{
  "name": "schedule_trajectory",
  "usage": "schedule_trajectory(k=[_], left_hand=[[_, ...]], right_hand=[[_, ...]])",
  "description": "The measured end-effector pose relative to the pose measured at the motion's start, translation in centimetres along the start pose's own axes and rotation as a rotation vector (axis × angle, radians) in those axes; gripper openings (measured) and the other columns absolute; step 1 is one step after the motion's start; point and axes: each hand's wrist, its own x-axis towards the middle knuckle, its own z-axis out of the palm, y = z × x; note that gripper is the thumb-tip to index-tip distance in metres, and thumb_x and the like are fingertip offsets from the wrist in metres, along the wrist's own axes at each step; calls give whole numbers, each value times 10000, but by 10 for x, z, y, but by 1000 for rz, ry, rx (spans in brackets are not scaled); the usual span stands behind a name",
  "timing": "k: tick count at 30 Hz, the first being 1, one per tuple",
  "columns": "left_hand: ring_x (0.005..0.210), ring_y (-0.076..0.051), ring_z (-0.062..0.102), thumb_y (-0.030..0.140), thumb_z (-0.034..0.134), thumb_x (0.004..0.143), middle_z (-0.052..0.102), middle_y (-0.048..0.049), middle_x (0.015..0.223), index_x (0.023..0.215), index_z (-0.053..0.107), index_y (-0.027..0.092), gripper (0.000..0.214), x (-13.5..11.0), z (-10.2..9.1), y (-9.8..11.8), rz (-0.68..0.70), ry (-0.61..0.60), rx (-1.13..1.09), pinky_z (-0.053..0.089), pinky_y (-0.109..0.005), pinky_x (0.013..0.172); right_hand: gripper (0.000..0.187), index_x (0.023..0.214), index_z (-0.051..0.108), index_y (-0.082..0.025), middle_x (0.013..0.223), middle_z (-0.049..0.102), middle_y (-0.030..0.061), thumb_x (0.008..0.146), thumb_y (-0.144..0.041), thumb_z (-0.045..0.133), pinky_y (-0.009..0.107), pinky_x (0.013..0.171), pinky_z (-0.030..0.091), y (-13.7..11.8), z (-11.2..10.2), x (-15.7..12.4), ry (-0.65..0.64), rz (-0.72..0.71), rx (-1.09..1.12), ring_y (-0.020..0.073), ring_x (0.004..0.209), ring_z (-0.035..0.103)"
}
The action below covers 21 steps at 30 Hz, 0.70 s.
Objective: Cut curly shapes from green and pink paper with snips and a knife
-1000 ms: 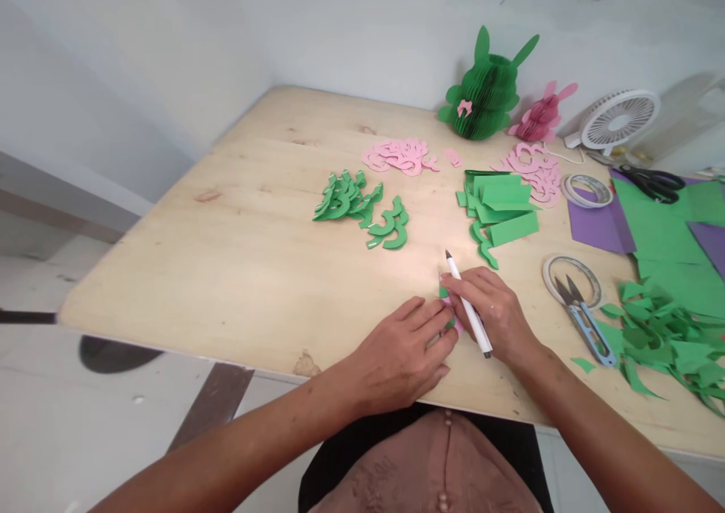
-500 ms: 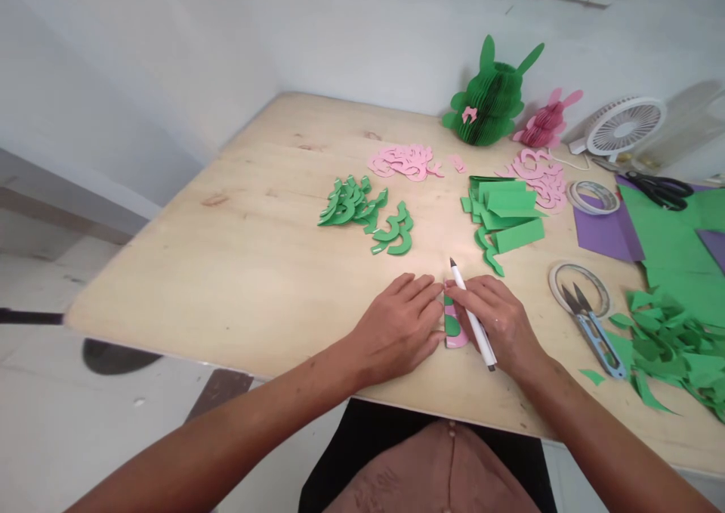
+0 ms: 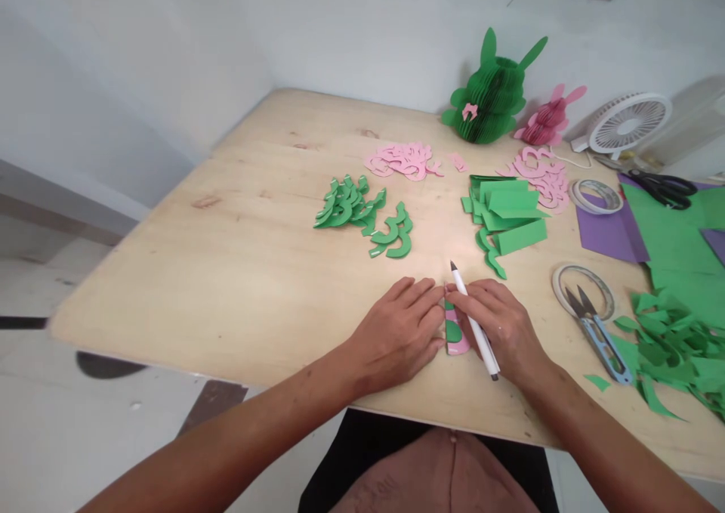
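Observation:
My left hand (image 3: 396, 335) lies flat on the table, its fingers stretched out along the left edge of a small pink paper piece (image 3: 460, 344). A green paper shape (image 3: 453, 332) rests on top of the pink one. On the right side, my right hand (image 3: 501, 324) has a white pen (image 3: 480, 337) tucked in its fingers, the dark tip pointing away from me. Its fingertips also touch the top of the paper pieces, whose right part is hidden under that hand. Ahead to the left sit cut green paper shapes (image 3: 345, 203), and folded green strips (image 3: 513, 207) lie ahead to the right.
Blue thread snips (image 3: 606, 343) lie across a tape roll (image 3: 558, 294), beside green scraps (image 3: 674, 347). Pink cutouts (image 3: 405, 159) lie farther back. A green paper rabbit (image 3: 492, 101), a pink one (image 3: 549, 120) and a white fan (image 3: 628, 124) stand by the wall. Black scissors (image 3: 665, 188) rest at right.
The view has shifted slightly. Both hands stay at the paper pieces, with the pen still in my right hand.

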Motion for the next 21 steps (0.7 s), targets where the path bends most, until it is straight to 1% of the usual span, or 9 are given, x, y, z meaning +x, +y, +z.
schedule_trajectory(k=[8,13,19,21], left_hand=[[1235,-268,491,256,499,891,605,-135,1256,1074,585,107,251,-1,1,-1,-4,7,-11,382,-441,1056],[1226,-274,499,250,515,882,618,-140,1230,1079,587,95,261,-1,0,0,-14,6,-14,386,-435,1054],[1240,-279,489,227,484,890,613,-149,1242,1108,578,113,263,-1,-1,0,-20,1,-45,400,-471,1041],[1232,-274,500,221,470,896,612,-149,1247,1095,578,115,251,0,-3,-1,-22,4,-72,407,-466,1037]], right_hand=[[294,1204,604,-160,1074,695,113,935,-143,487,403,796,467,-2,-1,1,-15,-3,0,247,924,577],[321,1234,585,-176,1107,690,107,928,-134,498,401,801,460,-1,-1,0,-16,-8,1,249,936,571],[349,1270,571,-189,1104,692,102,933,-141,494,396,795,457,0,-1,-1,-14,-13,3,245,942,583],[341,1260,578,-187,1100,693,102,933,-138,494,392,790,458,-1,-1,-1,-9,-15,1,242,938,585]])
